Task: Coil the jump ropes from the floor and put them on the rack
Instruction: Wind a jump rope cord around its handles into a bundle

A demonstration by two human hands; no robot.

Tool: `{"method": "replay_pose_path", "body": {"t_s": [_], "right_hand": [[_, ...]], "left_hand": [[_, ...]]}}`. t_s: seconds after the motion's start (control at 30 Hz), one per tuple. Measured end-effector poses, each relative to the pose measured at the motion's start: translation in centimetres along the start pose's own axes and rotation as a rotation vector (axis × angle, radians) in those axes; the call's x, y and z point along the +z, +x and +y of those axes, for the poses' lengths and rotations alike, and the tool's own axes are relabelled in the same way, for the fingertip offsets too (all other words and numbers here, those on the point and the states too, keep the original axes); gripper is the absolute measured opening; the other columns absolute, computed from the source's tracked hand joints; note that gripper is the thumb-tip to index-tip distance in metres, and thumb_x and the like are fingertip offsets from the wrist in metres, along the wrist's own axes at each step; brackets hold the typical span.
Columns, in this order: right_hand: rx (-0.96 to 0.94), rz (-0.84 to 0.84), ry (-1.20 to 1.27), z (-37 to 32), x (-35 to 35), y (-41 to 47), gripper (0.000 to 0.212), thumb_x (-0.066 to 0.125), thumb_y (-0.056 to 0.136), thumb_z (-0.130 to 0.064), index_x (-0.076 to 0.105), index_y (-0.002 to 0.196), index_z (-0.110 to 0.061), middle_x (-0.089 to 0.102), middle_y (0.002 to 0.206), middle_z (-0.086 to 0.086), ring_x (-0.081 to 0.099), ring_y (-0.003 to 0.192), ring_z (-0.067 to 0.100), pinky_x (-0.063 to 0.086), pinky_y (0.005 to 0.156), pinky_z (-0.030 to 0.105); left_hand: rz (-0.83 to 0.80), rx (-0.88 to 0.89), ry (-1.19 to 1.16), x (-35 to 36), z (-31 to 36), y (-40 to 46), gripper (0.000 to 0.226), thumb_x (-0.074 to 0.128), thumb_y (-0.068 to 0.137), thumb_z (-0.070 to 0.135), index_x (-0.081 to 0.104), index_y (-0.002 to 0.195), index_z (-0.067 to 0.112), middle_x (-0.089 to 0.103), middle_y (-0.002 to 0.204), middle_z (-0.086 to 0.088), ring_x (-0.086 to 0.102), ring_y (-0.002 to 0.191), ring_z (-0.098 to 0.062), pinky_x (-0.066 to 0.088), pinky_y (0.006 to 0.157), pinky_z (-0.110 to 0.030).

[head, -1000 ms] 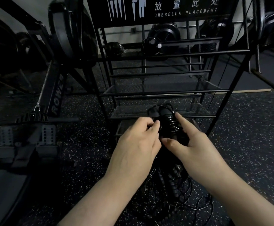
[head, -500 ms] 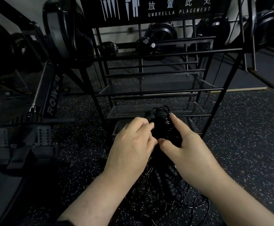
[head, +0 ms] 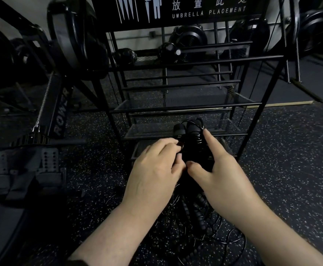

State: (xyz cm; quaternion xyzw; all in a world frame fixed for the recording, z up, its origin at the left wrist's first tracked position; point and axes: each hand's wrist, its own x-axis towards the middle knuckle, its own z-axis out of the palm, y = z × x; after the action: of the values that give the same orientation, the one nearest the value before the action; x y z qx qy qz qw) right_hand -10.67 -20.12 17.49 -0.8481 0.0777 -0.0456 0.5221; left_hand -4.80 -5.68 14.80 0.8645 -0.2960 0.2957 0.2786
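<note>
Loose ropes [head: 201, 229] lie tangled on the floor [head: 291, 150] nearest the person. Above them, the left hand [head: 154, 169] pinches and the right hand [head: 220, 173] clasps the coiled jump rope [head: 192, 139]; both grips should keep the wraps tight before lifting it onto the rack [head: 185, 131] beyond. Against the earlier frames, the hands sit barely changed.

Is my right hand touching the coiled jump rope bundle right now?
Touching. The head view shows the right hand gripping the coiled jump rope bundle, index finger laid along its side and thumb pressed against its lower part.
</note>
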Motion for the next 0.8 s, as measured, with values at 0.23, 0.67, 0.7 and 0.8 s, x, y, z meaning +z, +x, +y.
{"method": "replay_pose_path", "body": {"t_s": [0.23,0.67,0.7,0.8], "right_hand": [[0.017,0.023,0.041,-1.0,0.2,-0.4,0.081,0.062,0.096,-0.025,0.018,0.162,-0.039,0.044,0.047,-0.019,0.048,0.037,-0.001,0.033,0.037,0.012],[0.038,0.073,0.063,0.3,-0.3,0.4,0.081,0.063,0.091,-0.023,0.024,0.159,-0.043,0.055,0.043,-0.014,0.036,0.032,0.007,0.028,0.036,0.018],[0.031,0.074,0.073,0.4,-0.4,0.4,0.080,0.063,0.091,-0.023,0.025,0.159,-0.043,0.056,0.044,-0.015,0.035,0.033,0.006,0.029,0.036,0.020],[0.017,0.062,0.095,0.6,-0.7,0.6,0.075,0.063,0.095,-0.023,0.027,0.159,-0.042,0.057,0.045,-0.014,0.036,0.035,0.005,0.031,0.037,0.020]], "left_hand": [[0.023,-0.018,0.036,0.0,0.4,0.1,0.025,0.047,0.094,0.018,0.068,0.099,0.004,0.070,0.112,-0.006,0.071,0.094,-0.023,0.059,0.085,-0.036],[-0.009,0.037,-0.090,-0.1,0.0,0.5,0.013,0.056,0.090,0.015,0.063,0.086,0.004,0.065,0.107,-0.001,0.062,0.089,-0.014,0.046,0.081,-0.018],[-0.030,0.021,-0.107,-0.1,0.1,0.5,0.014,0.055,0.090,0.017,0.062,0.087,0.006,0.064,0.109,0.001,0.061,0.090,-0.013,0.046,0.081,-0.017],[-0.087,-0.010,-0.151,-0.2,0.0,0.4,0.018,0.055,0.090,0.025,0.063,0.092,0.010,0.061,0.114,0.007,0.062,0.096,-0.009,0.051,0.085,-0.023]]}}
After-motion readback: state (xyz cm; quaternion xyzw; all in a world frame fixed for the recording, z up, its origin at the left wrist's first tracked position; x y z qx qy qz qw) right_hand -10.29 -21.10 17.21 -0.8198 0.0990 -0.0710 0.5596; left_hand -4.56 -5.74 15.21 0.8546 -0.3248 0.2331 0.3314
